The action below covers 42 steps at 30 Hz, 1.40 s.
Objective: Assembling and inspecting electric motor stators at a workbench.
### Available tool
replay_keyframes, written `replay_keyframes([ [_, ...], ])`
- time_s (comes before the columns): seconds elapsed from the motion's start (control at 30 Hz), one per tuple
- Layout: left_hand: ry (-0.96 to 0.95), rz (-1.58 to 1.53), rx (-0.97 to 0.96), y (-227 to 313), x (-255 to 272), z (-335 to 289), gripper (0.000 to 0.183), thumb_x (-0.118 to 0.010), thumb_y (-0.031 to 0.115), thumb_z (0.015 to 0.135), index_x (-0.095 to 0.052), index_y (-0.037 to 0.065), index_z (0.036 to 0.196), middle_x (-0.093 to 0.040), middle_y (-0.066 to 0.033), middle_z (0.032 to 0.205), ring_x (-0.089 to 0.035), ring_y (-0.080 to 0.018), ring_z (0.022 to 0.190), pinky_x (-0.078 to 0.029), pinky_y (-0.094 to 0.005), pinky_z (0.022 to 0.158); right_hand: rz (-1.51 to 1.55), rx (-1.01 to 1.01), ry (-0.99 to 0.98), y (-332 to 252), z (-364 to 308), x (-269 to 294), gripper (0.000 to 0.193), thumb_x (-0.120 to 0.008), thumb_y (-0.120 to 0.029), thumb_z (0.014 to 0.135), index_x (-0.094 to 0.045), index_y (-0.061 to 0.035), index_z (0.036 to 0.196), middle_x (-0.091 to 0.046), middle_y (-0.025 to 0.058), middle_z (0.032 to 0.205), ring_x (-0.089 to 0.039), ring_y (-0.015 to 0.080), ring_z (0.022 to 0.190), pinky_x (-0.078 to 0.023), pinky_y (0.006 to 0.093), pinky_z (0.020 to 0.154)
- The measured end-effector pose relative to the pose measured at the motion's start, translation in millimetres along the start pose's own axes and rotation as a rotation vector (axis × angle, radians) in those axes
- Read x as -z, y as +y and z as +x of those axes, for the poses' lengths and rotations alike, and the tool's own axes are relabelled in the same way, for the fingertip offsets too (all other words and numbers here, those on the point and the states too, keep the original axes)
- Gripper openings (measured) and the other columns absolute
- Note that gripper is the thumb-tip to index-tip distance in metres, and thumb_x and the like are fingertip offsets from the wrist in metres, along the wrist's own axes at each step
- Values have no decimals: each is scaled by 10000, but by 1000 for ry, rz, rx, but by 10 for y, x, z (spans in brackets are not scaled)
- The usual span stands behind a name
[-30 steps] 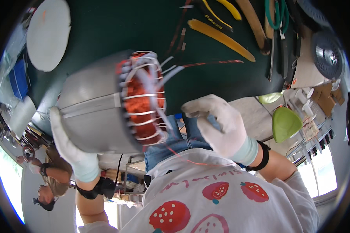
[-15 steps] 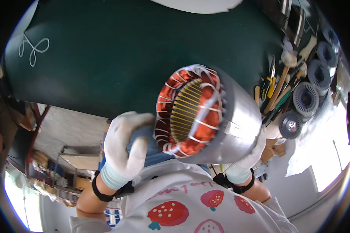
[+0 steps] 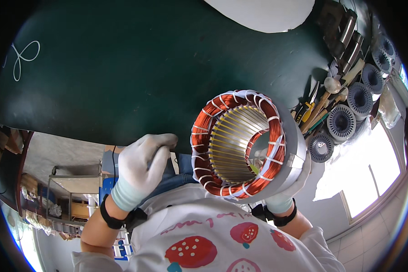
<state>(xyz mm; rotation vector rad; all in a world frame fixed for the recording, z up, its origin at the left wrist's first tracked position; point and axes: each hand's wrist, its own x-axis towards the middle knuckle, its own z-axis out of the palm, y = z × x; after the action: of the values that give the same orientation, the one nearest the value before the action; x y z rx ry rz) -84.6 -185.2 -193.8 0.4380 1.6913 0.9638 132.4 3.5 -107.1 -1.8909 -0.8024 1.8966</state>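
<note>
In front of my body a motor stator (image 3: 279, 156) is held up by my right hand (image 3: 299, 181), whose white-gloved fingers wrap its outer side and are partly hidden behind it. Its open end tilts toward me. A ring of red-orange copper windings laced with white cord rims that end, and yellow slot strips line the bore. Left of the stator, apart from it, is my left hand (image 3: 143, 161), also in a white glove. Its fingers are curled, with the thumb drawn up close to them, and nothing shows in its grip.
A dark green tabletop (image 3: 122, 68) spreads ahead, with a looped white cord (image 3: 19, 59) at far left and a white sheet (image 3: 267, 13) at the far edge. At right lie pliers (image 3: 309, 106), a mallet (image 3: 332, 85) and several grey slotted cores (image 3: 341, 122). A shelf rack (image 3: 75, 186) stands at lower left.
The stator has turned so its bore faces me more and shows through to the far end. My left thumb has closed up toward the fingers. The view has shifted slightly.
</note>
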Motion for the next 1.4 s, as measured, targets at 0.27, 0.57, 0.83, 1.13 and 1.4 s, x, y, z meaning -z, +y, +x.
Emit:
replay_keyframes([
  [0.27, -248, -71, 227, 31, -70, 6, 232, -532, 74, 977, -686, -47, 1101, -744, -142, 891, -714, -164, 743, -562, -279, 706, -98, 109, 132, 194, 14, 241, 607, -307, -491, 1050, -460, -51, 1440, -555, 137, 1410, -553, 270, 1273, -420, 432, 1120],
  [0.57, 44, 139, -156, 809, -51, -277, 310, -443, 114, 1022, -643, -69, 1173, -720, -129, 1017, -673, -153, 883, -525, -283, 824, -407, 489, 6, 871, -45, 413, 442, -360, -258, 1095, -439, 11, 1437, -596, 152, 1301, -608, 236, 1162, -498, 364, 990],
  [0.83, -41, 125, -90, 1084, -336, -535, 364, -479, 310, 1056, -614, -16, 1145, -620, -66, 837, -593, -160, 758, -472, -288, 710, -265, 548, -100, 1218, -332, 229, 240, -479, -105, 998, -575, -35, 789, -495, -20, 595, -445, 77, 538, -374, 272, 510],
  [1.13, -222, -8, 135, 1054, -312, -436, 402, -483, 433, 1047, -662, 73, 1047, -579, 26, 809, -510, -89, 665, -399, -269, 546, 254, -67, -276, 712, -404, 237, 245, -679, -268, 875, -715, -27, 891, -646, 11, 761, -586, 118, 705, -480, 312, 673],
  [1.4, -762, 496, 296, 1745, -1474, -1151, 504, -423, 320, 1076, -472, -50, 1414, -577, -199, 1343, -585, -295, 1201, -488, -428, 1002, 512, 54, 3, 1562, -816, 1186, 447, -642, -439, 853, -747, -61, 1066, -716, 79, 1013, -673, 236, 891, -493, 359, 773],
])
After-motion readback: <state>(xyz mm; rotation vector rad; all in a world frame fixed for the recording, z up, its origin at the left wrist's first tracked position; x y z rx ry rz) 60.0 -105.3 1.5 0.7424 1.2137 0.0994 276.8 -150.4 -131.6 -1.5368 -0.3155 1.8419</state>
